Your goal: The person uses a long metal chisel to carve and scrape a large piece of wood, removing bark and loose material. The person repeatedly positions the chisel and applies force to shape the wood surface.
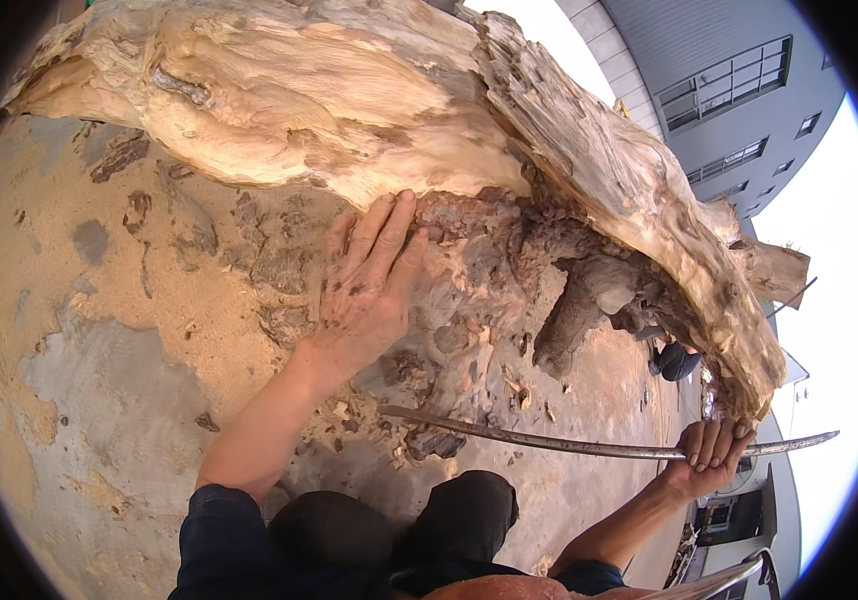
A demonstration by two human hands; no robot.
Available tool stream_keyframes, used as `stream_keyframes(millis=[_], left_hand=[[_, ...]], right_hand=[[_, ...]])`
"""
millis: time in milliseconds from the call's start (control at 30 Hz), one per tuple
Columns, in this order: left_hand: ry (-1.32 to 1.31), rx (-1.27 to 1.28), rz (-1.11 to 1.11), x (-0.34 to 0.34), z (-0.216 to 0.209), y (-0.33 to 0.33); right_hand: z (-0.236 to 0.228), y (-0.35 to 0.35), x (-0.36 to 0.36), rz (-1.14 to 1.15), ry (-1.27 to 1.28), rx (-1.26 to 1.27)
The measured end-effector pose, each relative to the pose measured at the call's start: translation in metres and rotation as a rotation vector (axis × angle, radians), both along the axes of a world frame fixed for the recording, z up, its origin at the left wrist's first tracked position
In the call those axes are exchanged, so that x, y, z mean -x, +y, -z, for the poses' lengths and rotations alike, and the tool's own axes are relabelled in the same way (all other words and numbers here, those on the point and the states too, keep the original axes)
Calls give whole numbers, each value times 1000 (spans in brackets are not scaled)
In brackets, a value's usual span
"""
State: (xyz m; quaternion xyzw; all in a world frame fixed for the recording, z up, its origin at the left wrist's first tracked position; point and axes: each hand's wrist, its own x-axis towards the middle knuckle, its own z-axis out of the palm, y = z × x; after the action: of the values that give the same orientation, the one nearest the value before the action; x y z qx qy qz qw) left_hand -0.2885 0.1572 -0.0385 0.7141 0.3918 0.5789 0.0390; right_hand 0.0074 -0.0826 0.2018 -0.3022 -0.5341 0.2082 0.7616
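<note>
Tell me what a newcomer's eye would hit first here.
Probably the huge pale log, arching across the top and down the right side. Next, the long thin bar gripped in the right hand at lower right, then the left hand near the middle.

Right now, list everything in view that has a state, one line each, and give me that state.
Left hand: open, fingertips at the trunk's lower edge
Right hand: closed around the metal bar
Metal bar: held; looks bowed, though the lens may add to that
Trunk: pale and bare on its face, dark and rough beneath
Ground: strewn with tan dust and scraps
</note>
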Motion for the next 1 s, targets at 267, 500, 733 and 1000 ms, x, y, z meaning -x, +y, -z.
stream_keyframes(millis=[267,500,733,1000], left_hand=[[-86,-75,63,7,7,14],[-285,61,515,8,-13,-59],[-388,966,1429,-25,-4,-138],[-892,691,453,13,-2,-187]], right_hand=[[31,36,34,-89,-42,182],[47,68,98,-422,-109,368],[75,95,174,-391,-265,790],[135,78,184,-186,-808,86]])
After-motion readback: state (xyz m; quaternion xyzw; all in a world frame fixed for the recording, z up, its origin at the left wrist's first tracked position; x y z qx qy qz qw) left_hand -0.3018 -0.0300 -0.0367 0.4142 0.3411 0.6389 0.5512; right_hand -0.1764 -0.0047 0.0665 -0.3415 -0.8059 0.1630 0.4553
